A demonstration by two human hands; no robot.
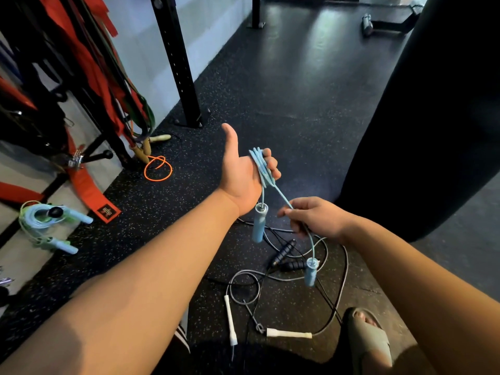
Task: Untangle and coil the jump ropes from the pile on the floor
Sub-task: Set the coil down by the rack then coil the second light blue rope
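Note:
Several loops of a light blue jump rope [261,169] are wound around my left hand [244,171], whose fingers curl over the coil while the thumb sticks up. One blue handle [259,223] hangs below that wrist. My right hand [315,216] pinches the free rope strand, and the second blue handle [310,272] dangles beneath it. On the floor below lies a tangle of a black-handled rope [282,251] and a grey rope with white handles [288,333].
A coiled blue-green rope [48,223] lies at the left by a rack of red and black bands [81,63]. An orange rope [158,169] with wooden handles sits near a black upright post [178,63]. A black punching bag [433,117] hangs at right. My sandalled foot [369,339] stands by the pile.

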